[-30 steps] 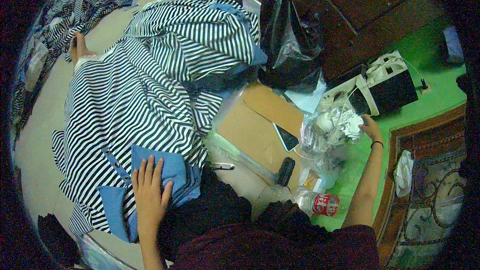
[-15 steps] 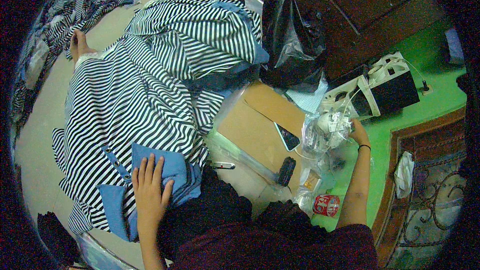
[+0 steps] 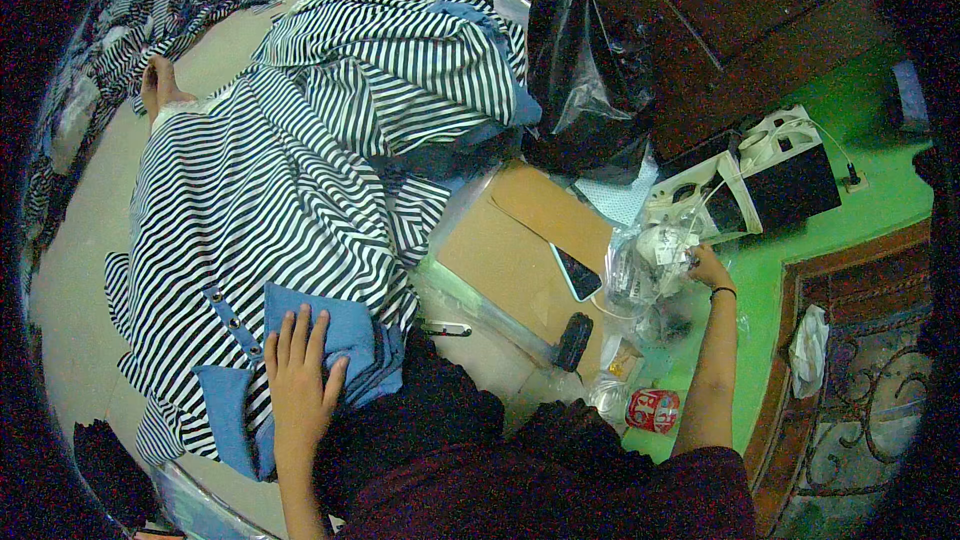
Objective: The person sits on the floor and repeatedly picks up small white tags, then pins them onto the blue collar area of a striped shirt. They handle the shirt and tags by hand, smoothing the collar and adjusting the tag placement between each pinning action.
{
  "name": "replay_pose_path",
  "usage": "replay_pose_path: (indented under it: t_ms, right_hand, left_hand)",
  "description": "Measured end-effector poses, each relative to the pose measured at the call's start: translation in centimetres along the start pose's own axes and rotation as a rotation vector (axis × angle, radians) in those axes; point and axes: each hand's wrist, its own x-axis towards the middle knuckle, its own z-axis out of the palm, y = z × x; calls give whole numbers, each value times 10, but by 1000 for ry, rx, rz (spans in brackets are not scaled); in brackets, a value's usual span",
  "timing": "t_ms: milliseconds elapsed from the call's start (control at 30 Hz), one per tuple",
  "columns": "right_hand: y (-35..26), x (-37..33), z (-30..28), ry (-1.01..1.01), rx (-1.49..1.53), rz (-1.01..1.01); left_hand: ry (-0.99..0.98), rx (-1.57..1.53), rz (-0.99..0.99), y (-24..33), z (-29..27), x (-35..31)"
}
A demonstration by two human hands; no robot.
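Note:
My left hand (image 3: 300, 365) lies flat, fingers spread, on a folded blue cloth panel (image 3: 350, 325) of a black-and-white striped garment (image 3: 250, 180). Metal snaps or eyelets dot a blue strip (image 3: 232, 325) beside it. Far to the right, my right hand (image 3: 712, 270) has its fingers bent in at a clear plastic bag (image 3: 635, 265) holding whitish things (image 3: 665, 243). The fingertips are partly hidden, and what they pinch is too small to make out.
A phone (image 3: 575, 272) lies on brown cardboard (image 3: 500, 260), near a black ribbed object (image 3: 572, 340). Close to my right forearm stands a red can (image 3: 653, 410). Beyond are a black plastic bag (image 3: 585, 80) and speakers (image 3: 745, 185) with cables. Striped garments (image 3: 150, 50) are heaped far left.
My right hand has shifted slightly down and its fingers are bent more beside the plastic bag. My left hand stays on the blue cloth.

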Motion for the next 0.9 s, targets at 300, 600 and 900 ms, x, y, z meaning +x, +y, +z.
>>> replay_pose_path:
  t_ms: [300, 600, 900]
  right_hand:
    - [-25, -3, -11, -168, -57, 110]
    - [-9, -13, -23, -96, 156, 189]
    - [25, -12, -28, -55, 406, 183]
  left_hand:
    - [-9, -2, -8, 0, 0, 0]
    - [7, 5, -2, -2, 2, -2]
    - [12, 20, -2, -1, 3, -1]
